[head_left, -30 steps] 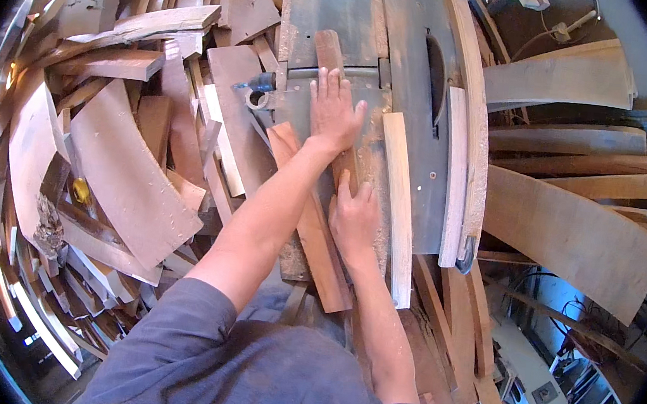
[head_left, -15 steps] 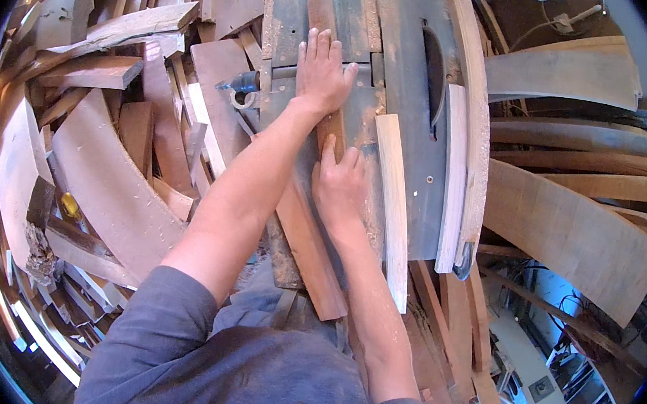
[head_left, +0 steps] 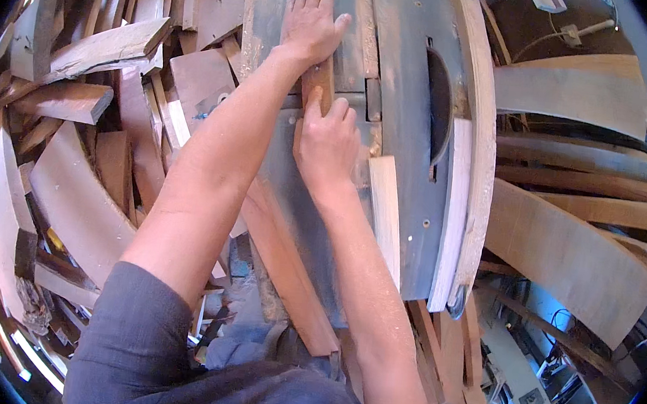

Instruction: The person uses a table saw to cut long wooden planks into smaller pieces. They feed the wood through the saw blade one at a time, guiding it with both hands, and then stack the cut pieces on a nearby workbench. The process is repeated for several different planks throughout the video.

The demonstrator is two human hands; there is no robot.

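A narrow brown wooden strip lies lengthwise on a worn grey metal machine table, across a dark crosswise gap with a roller-like edge. My left hand rests flat on the strip's far part, fingers stretched out and past the gap. Behind it, on the near side of the gap, my right hand is curled at the strip's near end, one digit extended along its top. My hand hides that end. A second brown board lies at a slant beneath my forearms, its near end close to my waist.
Right of the hands, a pale wood strip lies on the table. Farther right, a dark round blade stands in a slot beside a long wooden fence. Piled offcuts crowd the left; curved boards are stacked at the right.
Both hands and the brown strip have moved forward along the table. My left hand has passed beyond the crosswise gap, and my right hand has come closer to it. The view has shifted slightly.
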